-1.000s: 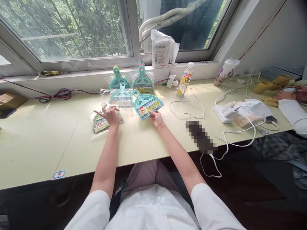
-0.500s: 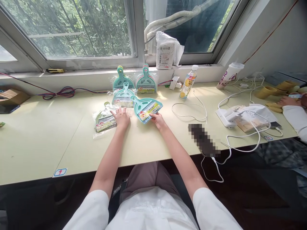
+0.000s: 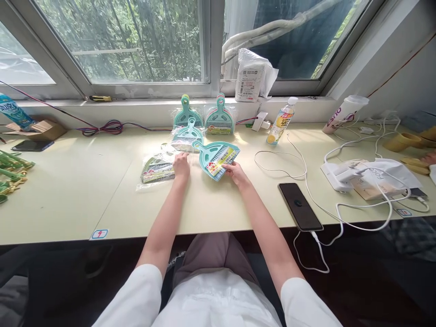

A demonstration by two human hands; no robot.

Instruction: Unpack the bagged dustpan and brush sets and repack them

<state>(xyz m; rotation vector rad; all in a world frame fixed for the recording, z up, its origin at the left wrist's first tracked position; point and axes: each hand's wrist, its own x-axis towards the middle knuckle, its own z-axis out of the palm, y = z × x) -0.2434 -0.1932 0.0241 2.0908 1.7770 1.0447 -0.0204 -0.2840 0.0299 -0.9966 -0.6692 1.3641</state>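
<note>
My right hand grips the lower right edge of a teal dustpan and brush set, tilted, with a printed label across its bristles. Left of it, my left hand has its fingers curled at the right end of a clear plastic bag. Inside that bag lies a green dustpan and brush set; my fingers hide part of the wrapping. Just behind, another teal dustpan set lies in film. Two more wrapped stacks, a left one and a right one, lean against the wall.
A drink bottle, a phone with a white cable, a power strip and a lidded cup stand to the right. Leftward are a cardboard box, a second phone and green plastic pieces.
My view has swung left. My left hand's fingers went from spread over the bagged green set to curled at its right end. My right hand keeps hold of the teal set.
</note>
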